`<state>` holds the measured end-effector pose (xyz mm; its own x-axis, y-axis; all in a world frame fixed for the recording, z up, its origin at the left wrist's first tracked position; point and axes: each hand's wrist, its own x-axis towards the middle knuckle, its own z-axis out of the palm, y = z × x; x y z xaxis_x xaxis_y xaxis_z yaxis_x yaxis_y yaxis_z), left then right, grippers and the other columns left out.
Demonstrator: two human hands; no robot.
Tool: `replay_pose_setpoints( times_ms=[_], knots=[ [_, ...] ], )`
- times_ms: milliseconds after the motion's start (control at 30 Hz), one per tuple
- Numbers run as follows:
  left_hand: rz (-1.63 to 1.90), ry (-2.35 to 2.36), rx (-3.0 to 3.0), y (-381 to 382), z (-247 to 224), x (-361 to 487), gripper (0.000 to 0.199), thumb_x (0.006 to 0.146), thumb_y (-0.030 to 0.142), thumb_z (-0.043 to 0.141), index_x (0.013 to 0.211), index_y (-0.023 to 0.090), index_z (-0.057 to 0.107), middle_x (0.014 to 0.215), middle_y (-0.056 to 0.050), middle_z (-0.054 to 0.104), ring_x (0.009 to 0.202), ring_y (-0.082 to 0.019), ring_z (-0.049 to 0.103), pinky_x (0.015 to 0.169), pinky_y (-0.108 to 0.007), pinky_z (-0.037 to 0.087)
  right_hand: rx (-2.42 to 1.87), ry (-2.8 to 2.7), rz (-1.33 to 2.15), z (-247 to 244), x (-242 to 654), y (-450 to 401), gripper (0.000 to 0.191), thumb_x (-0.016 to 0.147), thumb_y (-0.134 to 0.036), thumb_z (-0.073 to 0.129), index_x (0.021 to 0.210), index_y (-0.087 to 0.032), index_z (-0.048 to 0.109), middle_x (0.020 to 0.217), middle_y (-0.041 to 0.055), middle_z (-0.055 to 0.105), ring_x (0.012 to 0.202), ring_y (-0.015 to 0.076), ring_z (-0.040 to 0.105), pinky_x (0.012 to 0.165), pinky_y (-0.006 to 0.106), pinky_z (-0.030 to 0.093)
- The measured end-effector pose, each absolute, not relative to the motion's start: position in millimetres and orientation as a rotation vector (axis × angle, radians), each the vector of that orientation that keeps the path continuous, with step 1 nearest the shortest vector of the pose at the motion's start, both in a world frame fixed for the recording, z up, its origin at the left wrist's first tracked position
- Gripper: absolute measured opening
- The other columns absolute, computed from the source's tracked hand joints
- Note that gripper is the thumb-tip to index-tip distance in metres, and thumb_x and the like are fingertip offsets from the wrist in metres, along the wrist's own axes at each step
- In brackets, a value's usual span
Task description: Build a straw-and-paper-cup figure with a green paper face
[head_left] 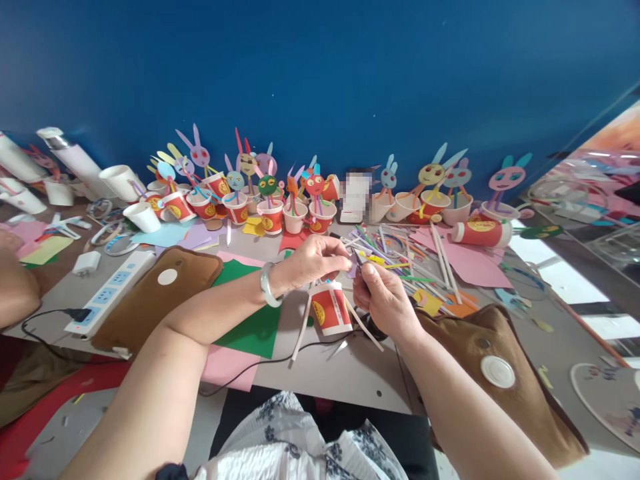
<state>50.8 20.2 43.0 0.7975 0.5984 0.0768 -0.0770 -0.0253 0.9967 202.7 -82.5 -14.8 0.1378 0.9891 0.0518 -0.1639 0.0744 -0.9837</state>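
Observation:
My left hand (320, 259) is closed in a pinch above a red paper cup (332, 309), on a small piece too tiny to make out. Beside it on the right, my right hand (383, 293) is closed around a small dark tool, perhaps scissors, whose tip points toward the left fingers. A bit of purple paper shows between the two hands. The cup has a yellow emblem, and pale strips (301, 327) hang down on either side of it.
Cups with paper rabbit figures (267, 187) line the blue wall. Colored sticks (400, 250) and pink paper (470, 260) lie behind my hands. Brown cushions (155, 293) flank me; a power strip (110, 290) and black cable are at left. Another person's arm (17, 287) shows far left.

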Motion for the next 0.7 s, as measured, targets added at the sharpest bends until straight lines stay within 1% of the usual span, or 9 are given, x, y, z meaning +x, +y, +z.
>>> replay_pose_setpoints(
  times_ms=[300,433,533,633,700],
  knots=[
    [0.564,0.430,1.503,20.1,44.0,50.1,0.009,0.073,0.020,0.066,0.069,0.014,0.060,0.052,0.006,0.050,0.047,-0.005,0.044,0.049,-0.021,0.033,-1.128,-0.996,1.116,-10.0,201.0,-82.8,0.054,0.086,-0.067,0.065,0.068,-0.022,0.043,0.052,-0.0088,0.026,0.044,0.0060,0.020,0.044,0.025,0.014],
    [0.558,0.445,1.508,19.6,45.7,49.6,0.010,0.074,0.020,0.066,0.069,0.014,0.061,0.051,0.006,0.051,0.047,-0.005,0.044,0.050,-0.021,0.033,-1.121,-0.957,1.065,-9.0,200.7,-81.5,0.053,0.088,-0.068,0.062,0.068,-0.022,0.042,0.053,-0.0086,0.027,0.044,0.0059,0.020,0.043,0.025,0.015],
    [0.548,0.442,1.510,19.3,46.7,49.4,0.012,0.075,0.020,0.067,0.068,0.014,0.060,0.051,0.005,0.052,0.048,-0.005,0.044,0.050,-0.021,0.033,-1.117,-0.897,1.044,-8.1,200.2,-81.0,0.052,0.090,-0.068,0.059,0.071,-0.023,0.044,0.054,-0.0091,0.025,0.043,0.0061,0.018,0.042,0.025,0.015],
    [0.548,0.453,1.509,19.2,46.9,49.3,0.010,0.076,0.020,0.066,0.069,0.014,0.061,0.051,0.005,0.052,0.048,-0.005,0.044,0.050,-0.021,0.033,-1.114,-0.881,1.052,-6.9,199.3,-81.4,0.049,0.090,-0.068,0.059,0.074,-0.023,0.048,0.055,-0.0095,0.023,0.043,0.0062,0.017,0.043,0.025,0.014],
    [0.550,0.462,1.509,19.2,46.6,49.3,0.009,0.077,0.019,0.066,0.071,0.014,0.061,0.052,0.005,0.052,0.048,-0.005,0.045,0.050,-0.021,0.034,-1.108,-0.893,1.055,-6.5,198.9,-81.9,0.050,0.090,-0.067,0.060,0.072,-0.023,0.047,0.054,-0.0093,0.023,0.043,0.0063,0.018,0.043,0.025,0.014]
  ],
)
